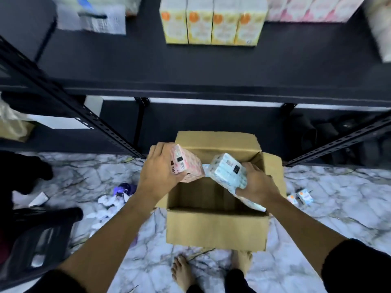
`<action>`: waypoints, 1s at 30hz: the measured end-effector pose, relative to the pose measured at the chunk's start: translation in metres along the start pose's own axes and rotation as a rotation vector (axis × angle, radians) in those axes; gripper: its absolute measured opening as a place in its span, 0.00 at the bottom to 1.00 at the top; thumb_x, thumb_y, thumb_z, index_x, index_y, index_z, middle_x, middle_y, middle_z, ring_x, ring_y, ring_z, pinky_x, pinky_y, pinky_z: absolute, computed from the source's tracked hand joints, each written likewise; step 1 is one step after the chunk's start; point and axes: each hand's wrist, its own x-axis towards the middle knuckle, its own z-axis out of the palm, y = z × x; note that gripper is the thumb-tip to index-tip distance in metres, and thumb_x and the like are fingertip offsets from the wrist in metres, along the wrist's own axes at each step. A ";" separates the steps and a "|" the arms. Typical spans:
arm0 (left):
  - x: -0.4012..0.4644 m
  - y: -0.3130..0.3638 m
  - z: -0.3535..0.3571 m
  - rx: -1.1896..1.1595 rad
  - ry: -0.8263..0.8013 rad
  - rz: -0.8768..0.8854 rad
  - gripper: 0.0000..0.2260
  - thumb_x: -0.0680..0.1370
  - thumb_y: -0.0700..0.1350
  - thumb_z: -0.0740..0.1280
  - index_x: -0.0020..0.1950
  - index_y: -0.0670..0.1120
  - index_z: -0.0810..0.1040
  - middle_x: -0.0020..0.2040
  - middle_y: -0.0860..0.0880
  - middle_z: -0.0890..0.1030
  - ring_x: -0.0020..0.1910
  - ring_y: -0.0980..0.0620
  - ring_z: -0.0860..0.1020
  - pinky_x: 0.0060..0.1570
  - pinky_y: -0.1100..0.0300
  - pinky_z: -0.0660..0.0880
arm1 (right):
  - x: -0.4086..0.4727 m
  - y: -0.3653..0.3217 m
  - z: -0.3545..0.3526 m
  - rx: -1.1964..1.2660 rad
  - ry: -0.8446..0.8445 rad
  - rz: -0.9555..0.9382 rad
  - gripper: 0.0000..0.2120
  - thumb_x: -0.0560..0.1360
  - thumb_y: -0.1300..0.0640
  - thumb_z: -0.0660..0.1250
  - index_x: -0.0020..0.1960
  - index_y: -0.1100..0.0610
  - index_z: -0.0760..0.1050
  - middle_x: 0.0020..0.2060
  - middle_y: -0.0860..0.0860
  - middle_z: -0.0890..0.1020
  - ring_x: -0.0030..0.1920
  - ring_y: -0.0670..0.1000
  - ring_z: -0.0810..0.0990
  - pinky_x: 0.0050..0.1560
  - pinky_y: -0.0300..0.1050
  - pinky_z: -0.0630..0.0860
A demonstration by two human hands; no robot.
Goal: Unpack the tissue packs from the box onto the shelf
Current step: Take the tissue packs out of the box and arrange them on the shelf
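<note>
At the bottom centre of the frame, a person's bare feet [182, 271] stand on a marble-patterned floor [338, 212]. Just above them sits an open cardboard box [215, 227], its flaps folded outward. Two bare forearms reach in from the lower corners and meet over the box opening. The left hand [157, 172], left of centre, grips a pink tissue pack [187, 166], fingers wrapped over its far edge and thumb beneath. The right hand [257, 182], right of centre, holds a pale blue tissue pack [229, 172], tilted, with fingers curled round its near end. The two packs are close but apart. Across the upper half runs a dark metal shelf [211, 66]; at its top centre stands a row of yellow and orange packs [211, 24], with pink packs [306, 7] to their right. Two small packs [300, 198] lie on the floor right of the box.
</note>
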 end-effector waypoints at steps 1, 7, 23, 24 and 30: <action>-0.003 0.007 -0.014 -0.023 0.009 -0.012 0.34 0.62 0.49 0.80 0.65 0.46 0.70 0.58 0.48 0.72 0.58 0.47 0.69 0.60 0.52 0.71 | -0.012 -0.006 -0.016 0.028 0.013 -0.001 0.36 0.65 0.44 0.75 0.68 0.50 0.64 0.61 0.50 0.76 0.60 0.57 0.77 0.57 0.53 0.72; -0.019 0.049 -0.096 -0.135 0.057 -0.083 0.34 0.64 0.51 0.80 0.65 0.48 0.69 0.59 0.51 0.71 0.60 0.51 0.67 0.61 0.57 0.68 | -0.075 -0.041 -0.101 0.319 0.103 -0.029 0.35 0.63 0.49 0.77 0.67 0.50 0.67 0.53 0.47 0.77 0.53 0.51 0.78 0.48 0.45 0.72; -0.045 0.125 -0.229 -0.498 0.226 -0.024 0.32 0.63 0.48 0.81 0.64 0.50 0.72 0.51 0.66 0.67 0.59 0.52 0.72 0.61 0.58 0.73 | -0.196 -0.118 -0.228 1.195 0.232 0.015 0.13 0.76 0.57 0.66 0.59 0.53 0.72 0.55 0.55 0.81 0.52 0.53 0.82 0.52 0.53 0.78; -0.044 0.129 -0.234 -0.512 0.229 -0.015 0.32 0.63 0.48 0.81 0.63 0.51 0.72 0.52 0.65 0.68 0.59 0.52 0.73 0.61 0.57 0.74 | -0.201 -0.121 -0.233 1.262 0.227 0.033 0.13 0.73 0.55 0.65 0.57 0.53 0.73 0.54 0.55 0.82 0.50 0.54 0.83 0.54 0.56 0.77; -0.034 0.160 -0.254 -0.576 0.244 0.055 0.31 0.63 0.49 0.81 0.63 0.52 0.72 0.52 0.62 0.69 0.59 0.54 0.73 0.59 0.58 0.74 | -0.222 -0.126 -0.258 1.464 0.235 0.161 0.10 0.81 0.54 0.56 0.54 0.55 0.75 0.50 0.56 0.84 0.49 0.57 0.82 0.53 0.53 0.77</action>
